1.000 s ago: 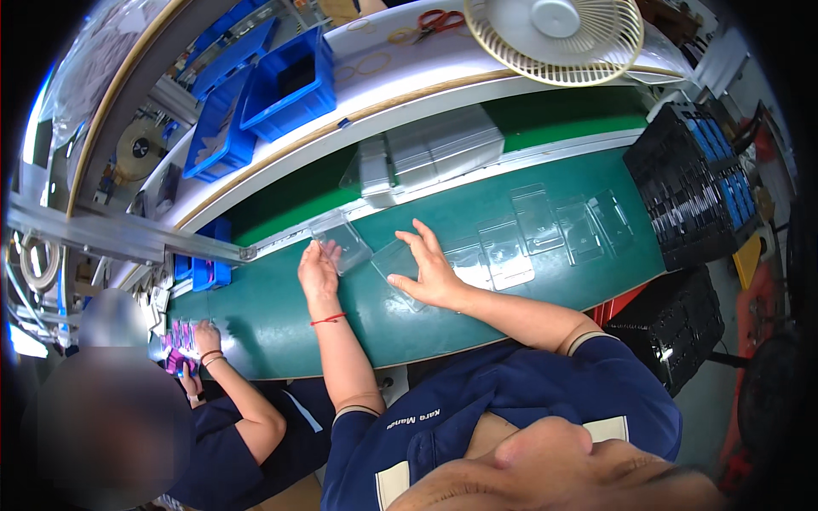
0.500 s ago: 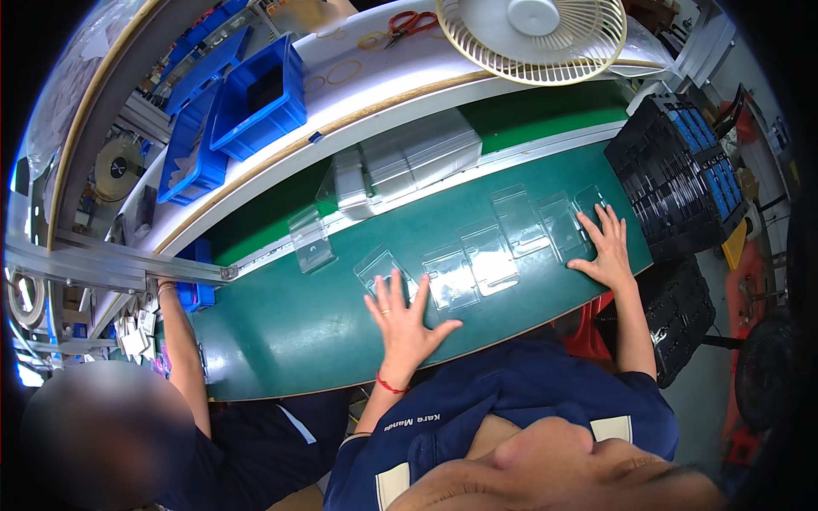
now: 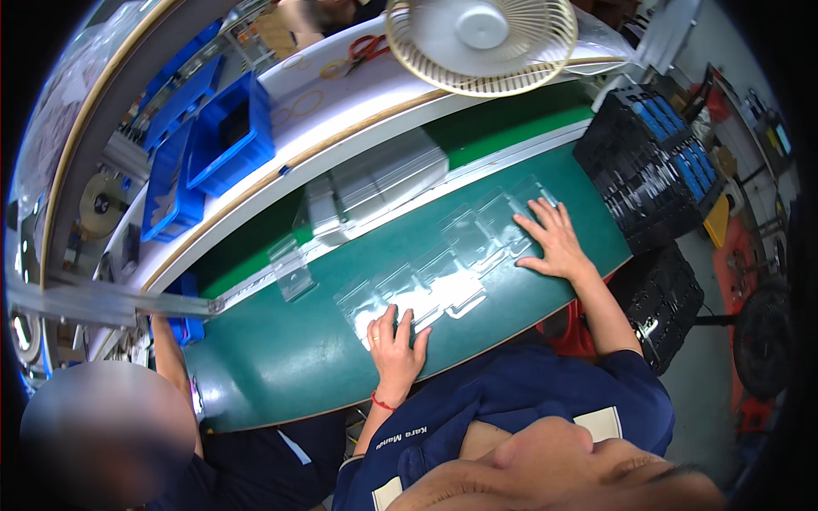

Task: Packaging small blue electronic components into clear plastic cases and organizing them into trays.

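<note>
A slanting row of several clear plastic blister trays (image 3: 452, 285) lies on the green work table (image 3: 256, 375), edges touching or overlapping. My left hand (image 3: 399, 353) rests with fingers spread over the near edge of the leftmost tray (image 3: 354, 305). At the row's far right end, my right hand (image 3: 558, 244) also has its fingers apart, their tips against the last tray (image 3: 530, 194). Neither hand grips anything. One more clear tray (image 3: 291, 271) lies separately to the left, by the metal rail.
Stacked clear trays (image 3: 388, 180) stand behind the rail (image 3: 477, 170). On the white shelf (image 3: 336, 106) are blue bins (image 3: 234, 136), red-handled scissors (image 3: 366, 49) and a cream fan (image 3: 481, 51). Black crates (image 3: 643, 162) flank the table's right end. A co-worker's arm (image 3: 170, 353) reaches in at left.
The trays have drawn together; the gap beside the leftmost one has closed. My hands have shifted with the end trays, and my left fingers are less widely spread. The whole view has also shifted.
</note>
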